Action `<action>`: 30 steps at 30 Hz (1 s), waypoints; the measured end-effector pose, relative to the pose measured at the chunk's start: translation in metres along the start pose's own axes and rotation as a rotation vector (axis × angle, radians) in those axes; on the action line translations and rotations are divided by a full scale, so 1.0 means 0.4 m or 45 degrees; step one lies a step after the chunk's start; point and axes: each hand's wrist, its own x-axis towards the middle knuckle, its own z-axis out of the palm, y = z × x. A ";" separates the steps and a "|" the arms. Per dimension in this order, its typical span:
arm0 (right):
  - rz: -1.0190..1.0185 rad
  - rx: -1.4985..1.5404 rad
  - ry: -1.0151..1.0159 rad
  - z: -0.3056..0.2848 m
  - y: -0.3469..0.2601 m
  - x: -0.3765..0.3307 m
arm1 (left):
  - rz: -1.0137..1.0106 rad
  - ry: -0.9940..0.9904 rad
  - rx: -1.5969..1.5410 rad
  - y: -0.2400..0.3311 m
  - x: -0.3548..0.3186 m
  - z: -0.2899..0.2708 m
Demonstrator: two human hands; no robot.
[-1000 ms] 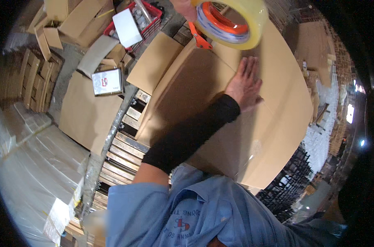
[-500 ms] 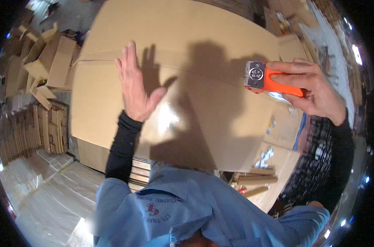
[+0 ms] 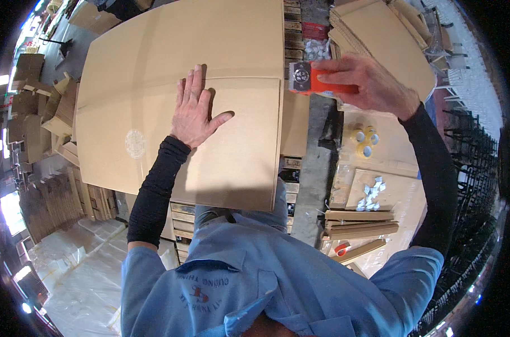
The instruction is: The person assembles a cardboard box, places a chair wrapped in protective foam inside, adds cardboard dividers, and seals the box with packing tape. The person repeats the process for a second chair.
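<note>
A large brown cardboard box (image 3: pixel 154 50), with a seam across its top and a round pale mark on it, lies before me. On its top near the seam, my left hand (image 3: pixel 194 118) rests flat, fingers stretched and thumb out to the right. My right hand (image 3: pixel 373 84) is wrapped round an orange tape dispenser (image 3: pixel 336 84) with a toothed metal front. It holds the dispenser in the air just past the box's right edge, the metal end pointing left. My palm and fingers hide part of the dispenser.
Wooden pallet slats (image 3: pixel 183 218) show under the box. On a cardboard-covered surface at right are tape rolls (image 3: pixel 367 150), small white pieces (image 3: pixel 372 194), cardboard strips (image 3: pixel 361 230) and a red tool (image 3: pixel 342 249). Cardboard sheets (image 3: pixel 378 25) are stacked far right; a plastic-wrapped stack (image 3: pixel 81 275) stands near left.
The view has shifted, bringing the box's right edge and the surface at right into sight. My left hand, raised earlier, now lies on the box. The tape dispenser has moved past the box's edge.
</note>
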 end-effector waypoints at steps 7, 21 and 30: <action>0.112 0.066 -0.036 0.074 0.047 -0.029 | -0.002 -0.136 0.007 0.002 0.008 0.007; 0.021 0.241 0.126 0.209 0.154 -0.113 | 0.627 -0.323 -0.220 0.194 0.221 0.076; 0.045 0.126 -0.282 0.250 0.169 -0.045 | 0.799 -0.954 0.417 0.275 0.317 0.033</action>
